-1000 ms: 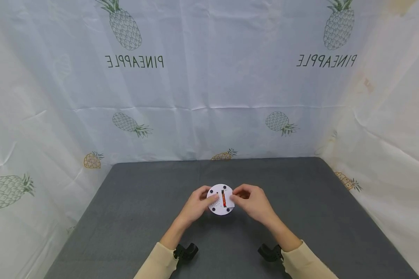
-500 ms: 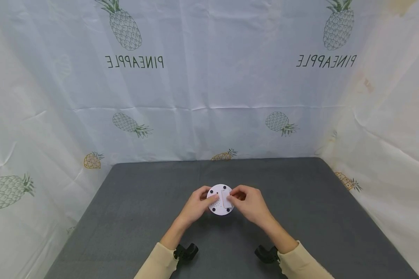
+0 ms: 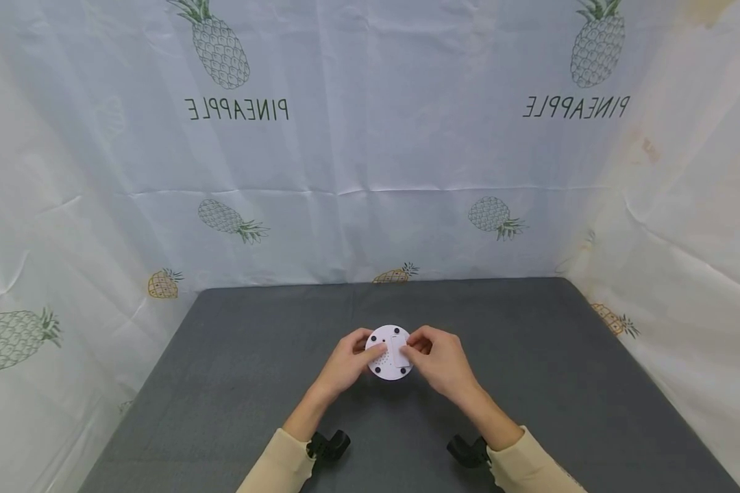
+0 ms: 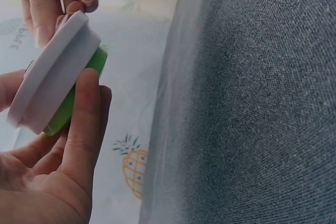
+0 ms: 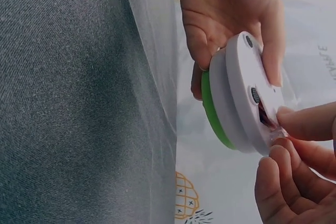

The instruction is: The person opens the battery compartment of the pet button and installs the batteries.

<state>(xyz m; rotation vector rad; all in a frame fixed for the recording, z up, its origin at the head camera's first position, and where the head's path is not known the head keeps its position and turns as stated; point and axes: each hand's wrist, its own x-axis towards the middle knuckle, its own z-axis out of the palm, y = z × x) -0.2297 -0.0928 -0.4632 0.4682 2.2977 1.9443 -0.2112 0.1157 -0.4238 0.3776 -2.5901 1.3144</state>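
A round white battery-powered device (image 3: 387, 370) is held up with its base facing me, showing dark round feet and a patch of small holes. My left hand (image 3: 344, 364) grips its left side, thumb on the base and fingers beneath. The underside carries a green part (image 4: 64, 109), against which a left finger lies in the left wrist view. On the base's right half lies a rectangular white battery cover (image 3: 398, 353). My right hand (image 3: 445, 359) pinches it at its right edge. In the right wrist view, a dark gap of the battery compartment (image 5: 264, 116) shows beside the right fingertips.
A dark grey table (image 3: 271, 383) lies below the hands. White cloth with printed pineapples (image 3: 370, 150) hangs behind and at both sides. A black wrist mount (image 3: 329, 446) sits on the left forearm, another black wrist mount (image 3: 467, 452) on the right.
My right hand has moved slightly left with the battery cover, which now lies over the compartment where an orange-red inside showed before. My left hand and the device have stayed put.
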